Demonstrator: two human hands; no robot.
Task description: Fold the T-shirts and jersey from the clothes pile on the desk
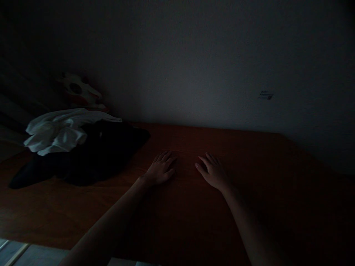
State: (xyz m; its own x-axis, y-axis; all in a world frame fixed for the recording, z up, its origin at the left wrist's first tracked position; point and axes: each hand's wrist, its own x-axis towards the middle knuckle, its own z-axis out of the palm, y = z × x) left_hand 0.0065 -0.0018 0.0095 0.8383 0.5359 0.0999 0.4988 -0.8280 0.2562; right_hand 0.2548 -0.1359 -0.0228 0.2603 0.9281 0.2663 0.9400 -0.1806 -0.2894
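Note:
In dim light, my left hand (161, 168) lies palm down on a reddish-brown wooden table (183, 214), its fingers spread and nothing in it. My right hand (212, 170) rests on the same surface a short way to the right, also palm down with fingers apart and holding nothing. A gap of bare wood separates the two hands. Nearest to my left hand is a heap of black cloth (111, 151), to its left and not touching it. Crumpled white cloth (61, 129) lies on top of the black cloth.
A white and red object shaped like an animal skull (80, 90) is behind the cloth at the back left. A grey wall (188, 74) with a small printed mark (265, 95) runs along the table's far edge. Pale flooring (39, 255) shows at the lower left.

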